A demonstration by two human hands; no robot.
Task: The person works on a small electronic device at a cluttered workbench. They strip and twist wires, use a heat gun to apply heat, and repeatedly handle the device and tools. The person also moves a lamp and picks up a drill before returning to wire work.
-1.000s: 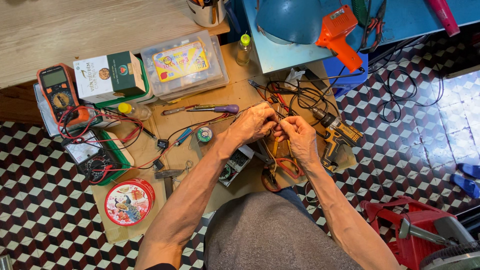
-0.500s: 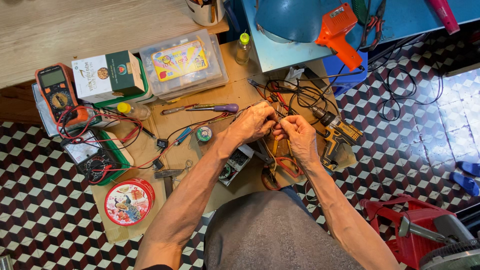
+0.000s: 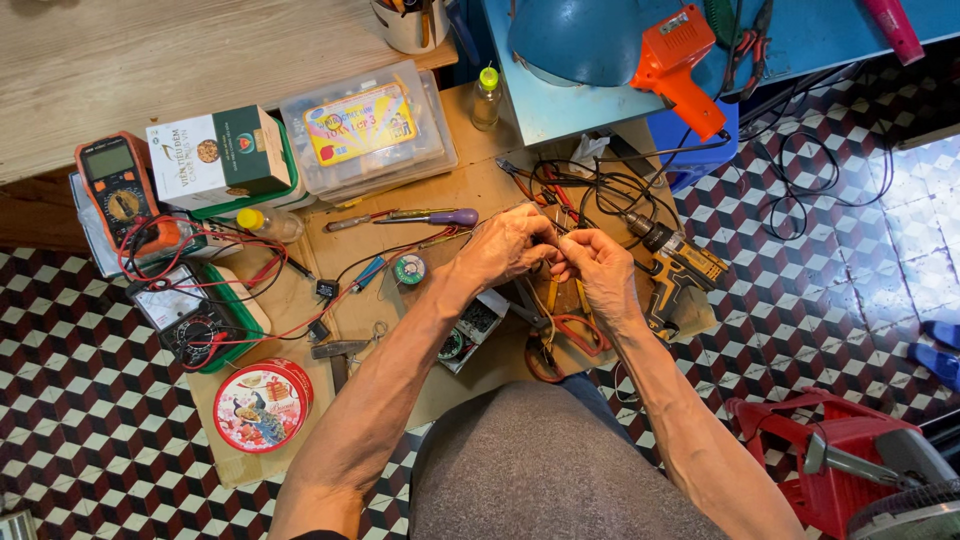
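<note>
While both hands keep to the same spot as a second ago, little changes: left hand (image 3: 510, 245) and right hand (image 3: 598, 268) stay fingertip to fingertip, each grip pinching thin wires (image 3: 548, 243) just above the cardboard-covered surface (image 3: 480, 190), so the fine work carries on. Counted about them: two meters, one orange multimeter (image 3: 118, 190) and one dial meter (image 3: 190, 318); one purple-handled screwdriver (image 3: 430, 216); one yellow cordless drill (image 3: 675, 265); one round red tin (image 3: 262, 405); one clear plastic box (image 3: 365, 130); one solder spool (image 3: 408, 269).
</note>
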